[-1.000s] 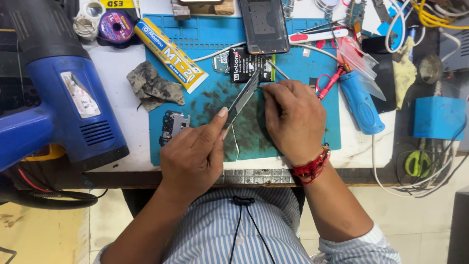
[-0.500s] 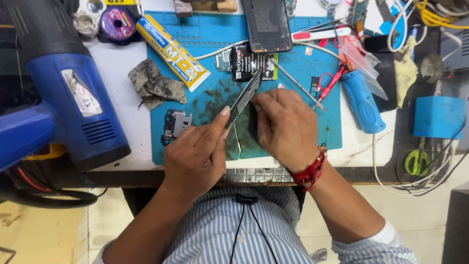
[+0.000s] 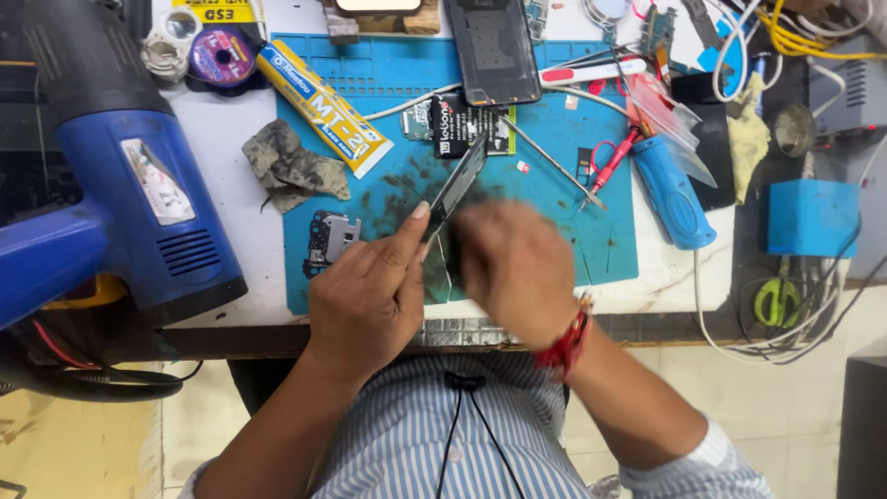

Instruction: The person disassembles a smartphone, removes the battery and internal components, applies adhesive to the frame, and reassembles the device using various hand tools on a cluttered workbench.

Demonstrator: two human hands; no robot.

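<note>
The left hand (image 3: pixel 370 296) grips a thin dark phone part (image 3: pixel 457 185), a flat screen or frame seen edge-on, with the fingers closed around its lower end and the thumb pressed on its side. The part is tilted, and its top end points up and to the right over the blue work mat (image 3: pixel 573 240). The right hand (image 3: pixel 513 268) is right beside the part, near its lower end. This hand is blurry, so I cannot tell if it is open or closed, or if it holds anything. It has a red thread band (image 3: pixel 565 340) on the wrist. Both hands are over the front part of the mat, which lies on the white table (image 3: pixel 231 176). Just left of the left hand lies a small circuit board (image 3: pixel 328 240). Farther back on the mat are a yellow glue tube (image 3: pixel 323 109) and a black phone (image 3: pixel 492 51) lying flat. A grey rag (image 3: pixel 291 168) sits by the mat's left edge. A big blue heat gun (image 3: pixel 129 203) is at the far left. A blue screwdriver handle (image 3: pixel 673 192) lies at the right.
</note>
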